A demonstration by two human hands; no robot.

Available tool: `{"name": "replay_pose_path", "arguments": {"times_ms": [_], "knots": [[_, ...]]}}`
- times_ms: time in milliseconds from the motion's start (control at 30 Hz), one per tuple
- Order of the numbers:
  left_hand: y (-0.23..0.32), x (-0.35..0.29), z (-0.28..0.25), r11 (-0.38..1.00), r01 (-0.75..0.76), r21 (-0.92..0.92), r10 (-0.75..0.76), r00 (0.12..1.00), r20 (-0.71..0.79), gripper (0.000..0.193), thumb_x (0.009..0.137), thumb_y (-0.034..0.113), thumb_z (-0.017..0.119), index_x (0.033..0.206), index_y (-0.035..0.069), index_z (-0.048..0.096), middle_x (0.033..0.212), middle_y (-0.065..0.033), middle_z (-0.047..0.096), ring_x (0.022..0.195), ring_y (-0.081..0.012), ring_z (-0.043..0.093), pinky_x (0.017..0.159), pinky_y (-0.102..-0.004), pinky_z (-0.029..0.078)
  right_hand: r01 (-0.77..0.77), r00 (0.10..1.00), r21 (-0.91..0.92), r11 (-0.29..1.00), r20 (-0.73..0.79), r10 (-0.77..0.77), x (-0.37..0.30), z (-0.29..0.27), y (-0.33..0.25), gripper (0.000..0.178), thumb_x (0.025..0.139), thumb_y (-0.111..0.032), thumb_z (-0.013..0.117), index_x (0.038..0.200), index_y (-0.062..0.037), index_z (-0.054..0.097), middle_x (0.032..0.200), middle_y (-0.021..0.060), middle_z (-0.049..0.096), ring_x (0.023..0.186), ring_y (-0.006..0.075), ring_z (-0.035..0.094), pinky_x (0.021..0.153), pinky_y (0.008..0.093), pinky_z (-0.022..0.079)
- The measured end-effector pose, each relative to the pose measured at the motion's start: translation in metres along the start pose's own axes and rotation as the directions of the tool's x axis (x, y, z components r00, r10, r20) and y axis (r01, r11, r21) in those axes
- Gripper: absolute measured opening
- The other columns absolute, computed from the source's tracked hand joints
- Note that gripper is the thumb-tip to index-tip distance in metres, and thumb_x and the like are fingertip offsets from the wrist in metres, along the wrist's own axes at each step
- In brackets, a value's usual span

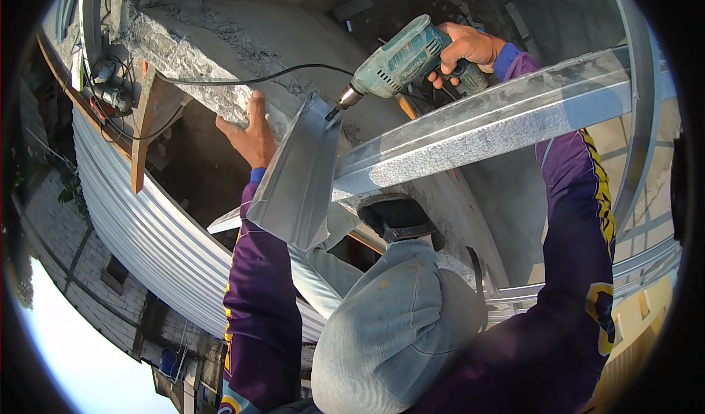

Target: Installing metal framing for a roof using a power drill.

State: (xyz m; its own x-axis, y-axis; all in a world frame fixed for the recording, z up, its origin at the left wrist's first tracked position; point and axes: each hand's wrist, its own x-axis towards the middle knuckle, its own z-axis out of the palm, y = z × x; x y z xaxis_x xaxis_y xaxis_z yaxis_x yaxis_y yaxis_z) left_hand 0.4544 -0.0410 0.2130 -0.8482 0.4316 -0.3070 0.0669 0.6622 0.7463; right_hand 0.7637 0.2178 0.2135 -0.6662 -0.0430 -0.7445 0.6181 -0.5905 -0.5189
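My right hand (pixel 470 49) is wrapped round the grip of a teal power drill (pixel 405 58) with a dark chuck. The drill points down and left, its tip at the upper edge of a short grey metal channel (pixel 297 175). That channel meets the end of a long galvanized metal beam (pixel 499 124), which runs to the right and passes over my right arm. Left of the short channel, my left hand (pixel 251 135) is beside the broken concrete edge, fingers apart and holding nothing visible. Whether its palm presses on the concrete or the channel is hard to see.
A black cord (pixel 257 80) crosses the rough concrete ledge (pixel 198 61). Another power tool (pixel 111 94) lies at the far left by a wooden post (pixel 143 131). Corrugated metal sheeting (pixel 158 219) curves below it. My shoe (pixel 396 218) stands under the beam. An upright metal channel (pixel 642 98) rises at right.
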Motion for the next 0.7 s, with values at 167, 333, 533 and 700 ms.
{"name": "replay_pose_path", "arguments": {"times_ms": [167,333,533,700], "knots": [[-0.014,0.005,-0.001,0.995,-0.088,0.042,0.091,0.993,-0.076,0.088,0.082,0.047,0.08,0.134,-0.011,0.04,0.121,-0.0226,0.056,0.11,-0.0292,0.055,0.098,-0.0388,0.044,-0.012,1.0,-0.002,1.0,0.006,0.012,0.002,0.005,-0.006,0.05,0.064,-0.005,0.061,0.113,0.0058,0.062,0.091,0.0164,0.068,0.077,0.0225,0.07,0.056,0.0321,0.055],[-0.009,0.003,0.006,0.996,-0.089,-0.003,0.088,0.992,-0.087,0.087,0.081,0.045,0.081,0.133,-0.011,0.041,0.119,-0.0228,0.057,0.108,-0.0296,0.056,0.097,-0.0394,0.044,-0.003,1.0,0.007,1.0,0.003,0.003,0.005,-0.001,-0.002,0.048,0.065,-0.004,0.061,0.112,0.0057,0.061,0.091,0.0168,0.068,0.077,0.0227,0.07,0.054,0.0322,0.054],[-0.007,0.002,0.007,0.995,-0.095,-0.019,0.093,0.99,-0.107,0.083,0.081,0.042,0.082,0.132,-0.01,0.042,0.118,-0.0217,0.058,0.105,-0.0277,0.057,0.094,-0.0383,0.046,-0.047,0.999,-0.007,0.999,0.002,0.047,0.008,-0.003,-0.013,0.043,0.066,-0.001,0.06,0.109,0.0053,0.062,0.088,0.0161,0.068,0.077,0.0229,0.07,0.054,0.0326,0.055],[-0.004,-0.001,0.008,0.995,-0.097,-0.028,0.093,0.989,-0.114,0.081,0.081,0.041,0.081,0.131,-0.01,0.043,0.116,-0.0209,0.059,0.102,-0.027,0.058,0.092,-0.038,0.047,-0.068,0.998,0.006,0.998,0.018,0.067,0.009,-0.007,-0.017,0.046,0.07,-0.001,0.063,0.115,0.0072,0.062,0.099,0.0199,0.069,0.081,0.0231,0.072,0.056,0.0311,0.056]]}}
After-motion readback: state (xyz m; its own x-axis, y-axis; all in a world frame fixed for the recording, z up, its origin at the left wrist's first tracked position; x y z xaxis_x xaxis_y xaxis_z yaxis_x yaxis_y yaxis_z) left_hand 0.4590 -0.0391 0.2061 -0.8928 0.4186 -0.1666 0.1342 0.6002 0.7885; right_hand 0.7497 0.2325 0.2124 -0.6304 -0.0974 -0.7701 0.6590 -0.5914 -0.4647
